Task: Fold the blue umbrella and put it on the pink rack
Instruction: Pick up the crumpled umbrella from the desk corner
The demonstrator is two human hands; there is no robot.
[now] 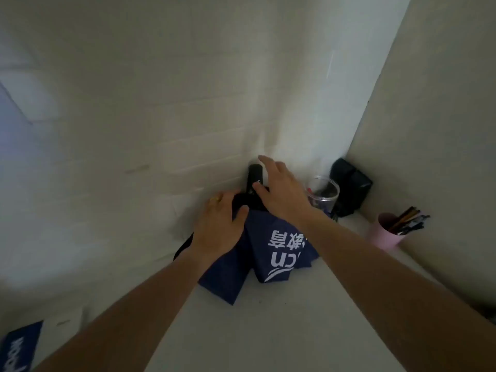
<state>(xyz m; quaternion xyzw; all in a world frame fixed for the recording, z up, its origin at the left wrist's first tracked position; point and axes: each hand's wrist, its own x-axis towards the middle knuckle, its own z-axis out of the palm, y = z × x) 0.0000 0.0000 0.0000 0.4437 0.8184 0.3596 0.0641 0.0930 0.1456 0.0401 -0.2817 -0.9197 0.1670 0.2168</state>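
Observation:
The blue umbrella (271, 253), collapsed with loose navy fabric and white lettering, lies on a white surface against the wall. Its black handle (253, 175) points up toward the wall. My left hand (218, 224), a ring on one finger, grips the umbrella near the base of the handle. My right hand (281, 189) hovers over the handle with fingers spread, its thumb touching the black part. No pink rack is in view.
A clear plastic jar (322, 194) and a black pouch (349, 186) stand in the corner to the right. A pink cup (383, 234) with pens sits by the right wall. Another piece of blue printed fabric (18, 347) shows at bottom left.

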